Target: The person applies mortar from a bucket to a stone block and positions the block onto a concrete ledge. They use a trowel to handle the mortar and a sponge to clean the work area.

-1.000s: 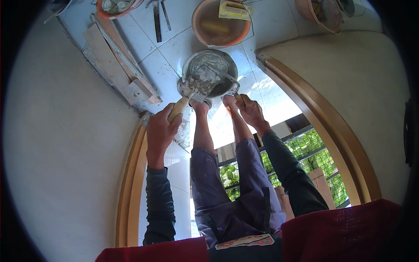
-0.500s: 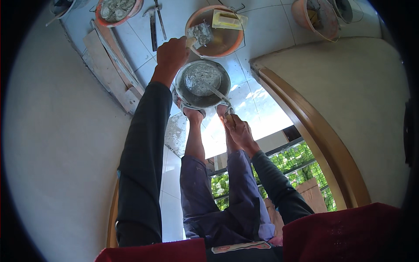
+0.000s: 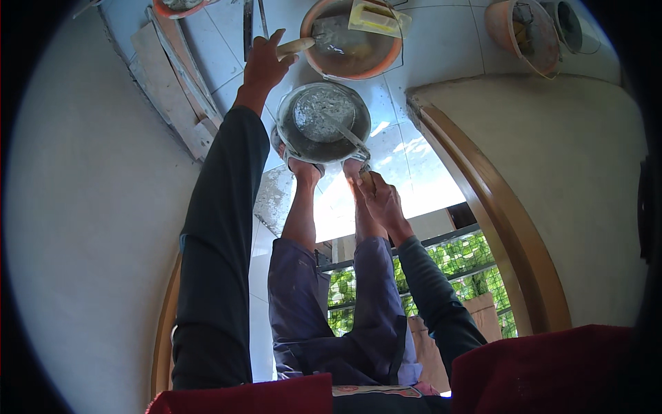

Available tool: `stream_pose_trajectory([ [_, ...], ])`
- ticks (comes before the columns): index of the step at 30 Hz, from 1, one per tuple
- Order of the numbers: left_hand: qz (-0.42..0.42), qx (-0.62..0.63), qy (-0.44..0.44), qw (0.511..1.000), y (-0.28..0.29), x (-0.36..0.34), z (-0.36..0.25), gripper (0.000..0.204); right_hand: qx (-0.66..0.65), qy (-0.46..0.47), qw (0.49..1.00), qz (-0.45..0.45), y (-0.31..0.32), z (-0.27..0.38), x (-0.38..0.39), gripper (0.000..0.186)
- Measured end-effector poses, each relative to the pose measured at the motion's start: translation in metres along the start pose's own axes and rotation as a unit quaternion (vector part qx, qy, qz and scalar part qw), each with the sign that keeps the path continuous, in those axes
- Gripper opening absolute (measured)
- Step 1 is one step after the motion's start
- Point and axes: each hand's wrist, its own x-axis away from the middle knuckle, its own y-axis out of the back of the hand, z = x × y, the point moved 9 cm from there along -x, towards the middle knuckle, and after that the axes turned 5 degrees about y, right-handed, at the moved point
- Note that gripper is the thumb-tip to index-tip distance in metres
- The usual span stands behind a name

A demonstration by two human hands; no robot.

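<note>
The left hand [image 3: 264,64] was stretched far forward on a dark-sleeved arm, and its fingers were closed around the pale wooden handle of a trowel [image 3: 318,36], the grey blade of which lay inside an orange tub [image 3: 353,41] on the tiled floor [image 3: 441,48]. A yellow float [image 3: 378,17] was laid across the far rim of that tub. Just in front of the tub, nearer the person, a metal pan [image 3: 324,123] of grey mortar was seen on the floor, directly beyond the two bare feet. The right hand [image 3: 380,202] was kept low beside the right foot, its fingers curled around the handle of a second trowel [image 3: 345,131], the blade of which reached into the mortar in the pan. Loose wooden boards [image 3: 172,76] were stacked against the wall at the left. A second orange bucket [image 3: 522,34] was standing at the upper right, with a grey one just beside it. A curved wooden door frame [image 3: 496,207] was seen along the right side.
</note>
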Motion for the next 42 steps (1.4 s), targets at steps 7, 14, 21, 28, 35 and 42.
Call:
stream_pose_trajectory([
  [7, -0.187, 0.26, 0.163, 0.933, 0.011, 0.102, 0.106, 0.063, 0.058, 0.035, 0.998, 0.003, -0.004, -0.004, -0.021, 0.039],
  [14, -0.045, 0.141, 0.403, 0.903, -0.09, 0.243, 0.272, 0.079, 0.123, 0.022, 0.99, 0.057, -0.012, 0.012, -0.028, 0.036],
  [21, -0.05, 0.161, 0.468, 0.867, -0.12, 0.213, 0.344, 0.102, 0.128, 0.18, 0.974, -0.055, -0.002, 0.029, -0.033, 0.03],
  [28, 0.029, 0.201, 0.483, 0.852, -0.146, 0.197, 0.394, 0.093, -0.007, -0.012, 0.998, 0.065, -0.034, 0.021, -0.032, 0.035],
  [35, -0.063, 0.425, 0.43, 0.794, -0.112, 0.272, 0.301, 0.063, 0.24, 0.08, 0.967, 0.041, -0.02, 0.014, -0.066, 0.044],
  [42, -0.07, 0.588, 0.471, 0.654, -0.03, 0.423, 0.183, 0.052, 0.276, 0.062, 0.956, 0.074, -0.034, 0.044, -0.041, 0.053],
])
